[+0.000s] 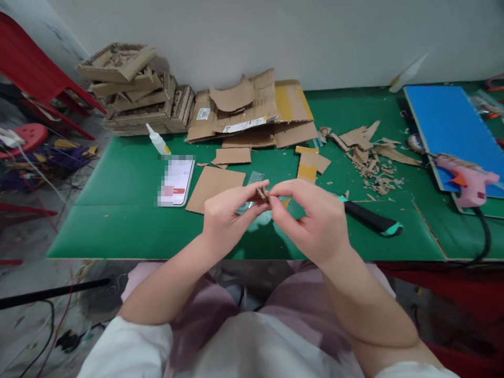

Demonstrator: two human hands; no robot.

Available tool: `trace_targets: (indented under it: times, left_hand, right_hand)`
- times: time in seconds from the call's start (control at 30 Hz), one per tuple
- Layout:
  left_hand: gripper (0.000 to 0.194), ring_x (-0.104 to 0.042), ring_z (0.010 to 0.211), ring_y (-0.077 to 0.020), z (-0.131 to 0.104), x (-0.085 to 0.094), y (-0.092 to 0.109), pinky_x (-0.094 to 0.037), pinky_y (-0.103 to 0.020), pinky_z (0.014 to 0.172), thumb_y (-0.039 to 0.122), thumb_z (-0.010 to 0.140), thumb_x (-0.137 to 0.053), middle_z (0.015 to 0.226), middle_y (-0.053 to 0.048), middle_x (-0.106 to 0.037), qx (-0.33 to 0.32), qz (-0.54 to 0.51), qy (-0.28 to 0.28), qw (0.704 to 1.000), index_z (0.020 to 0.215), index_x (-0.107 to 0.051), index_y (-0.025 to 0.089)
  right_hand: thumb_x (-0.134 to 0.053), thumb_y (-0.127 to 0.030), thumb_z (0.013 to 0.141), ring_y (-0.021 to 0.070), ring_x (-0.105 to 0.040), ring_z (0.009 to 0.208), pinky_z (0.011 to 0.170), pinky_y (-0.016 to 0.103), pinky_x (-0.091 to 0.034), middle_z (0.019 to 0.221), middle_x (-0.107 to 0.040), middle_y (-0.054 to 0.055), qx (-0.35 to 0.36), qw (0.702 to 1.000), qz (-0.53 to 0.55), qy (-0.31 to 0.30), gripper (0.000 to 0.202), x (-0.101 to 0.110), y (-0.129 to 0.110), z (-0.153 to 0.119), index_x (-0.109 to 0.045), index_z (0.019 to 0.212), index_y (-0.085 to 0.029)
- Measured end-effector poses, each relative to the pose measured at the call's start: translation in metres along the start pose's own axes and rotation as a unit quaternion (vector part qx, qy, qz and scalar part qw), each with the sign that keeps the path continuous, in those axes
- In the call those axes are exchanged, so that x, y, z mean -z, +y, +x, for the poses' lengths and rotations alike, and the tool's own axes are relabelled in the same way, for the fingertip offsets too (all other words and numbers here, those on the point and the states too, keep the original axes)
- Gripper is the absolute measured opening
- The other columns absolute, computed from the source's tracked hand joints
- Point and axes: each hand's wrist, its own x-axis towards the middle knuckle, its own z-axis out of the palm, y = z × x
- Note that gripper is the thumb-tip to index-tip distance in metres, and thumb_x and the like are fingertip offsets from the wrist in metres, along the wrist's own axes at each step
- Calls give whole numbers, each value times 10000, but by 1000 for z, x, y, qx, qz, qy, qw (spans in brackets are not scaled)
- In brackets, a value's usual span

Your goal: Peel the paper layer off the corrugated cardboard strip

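The thumb and forefinger of the left hand (226, 212) close narrowly on a small cardboard piece (261, 195), held up above the table with its ribbed edge showing, while the thumb and forefinger of the right hand (315, 218) pinch together at its right end; how much those fingertips cover is hidden. Just past the fingers, a clear plastic piece (257, 177) lies on the green tabletop (126, 220). Beside the left hand is a flat cardboard sheet (212, 186), partly covered by that hand, with a phone (181, 181) to its left and a white glue bottle (158, 140) behind the phone. Beyond the right hand lie yellow-taped cardboard scraps (307, 170), and a utility knife (370, 218) with a black and green handle rests to its right. Farther out, torn cardboard shreds (366, 152) lie in a loose heap. Toward the wall, flattened box cardboard (252, 118) sits next to a stack of cardboard trays (144, 118). At the far right, a pink hot glue gun (470, 181) lies over the edge of a blue board (452, 126). On the floor to the left is a red stool (33, 137).
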Motion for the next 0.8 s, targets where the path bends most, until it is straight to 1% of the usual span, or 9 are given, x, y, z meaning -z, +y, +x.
trace_targets:
  times: [0.1, 0.2, 0.3, 0.43, 0.67, 0.8]
  left_hand:
    - [193, -682, 769, -82, 0, 1, 1, -517, -132, 757, 179, 826, -612, 844, -1, -733, -25, 31, 13, 999, 1010, -666, 155]
    - [202, -682, 800, -89, -1, 1, 0, -521, -146, 770, 136, 836, -583, 868, -8, -732, -53, 67, 26, 996, 1024, -655, 153]
    - [240, -683, 848, -114, -2, 2, -2, -537, -188, 787, 118, 830, -581, 928, -32, -729, -71, 76, 34, 994, 1060, -640, 160]
    - [257, -684, 870, -124, -2, 3, -3, -546, -202, 798, 115, 829, -579, 961, -43, -727, -79, 82, 38, 993, 1075, -638, 162]
    - [232, -687, 835, -112, 0, 5, -1, -548, -187, 765, 162, 853, -561, 936, -9, -732, -71, 84, 26, 994, 1066, -649, 189]
    - [226, -687, 825, -103, -1, 5, 0, -532, -165, 776, 146, 836, -577, 920, -4, -735, -48, 68, 19, 996, 1040, -665, 184]
  right_hand:
    - [-540, -97, 799, 145, -651, 697, 677, 265, -531, 744, -698, 30, 44, 999, -16, 21, 103, -1, 2, -1, -594, 794, -186]
    - [-576, -105, 782, 153, -666, 720, 759, 287, -545, 777, -714, 23, 87, 994, -55, 38, 118, -3, 3, -2, -605, 844, -200]
    - [-585, -101, 778, 144, -671, 731, 790, 287, -549, 785, -718, 16, 110, 991, -71, 31, 141, -3, 6, -3, -604, 861, -213]
    - [-601, -105, 774, 143, -676, 743, 816, 303, -556, 802, -722, 26, 138, 987, -65, 41, 149, -4, 9, -3, -600, 883, -206]
    - [-577, -101, 784, 132, -668, 725, 805, 278, -551, 774, -711, -7, 126, 990, -55, 36, 150, -6, 10, -4, -580, 846, -238]
    - [-571, -82, 774, 140, -659, 732, 719, 265, -548, 778, -703, 22, 92, 995, -20, 43, 143, -7, 7, -3, -574, 831, -214]
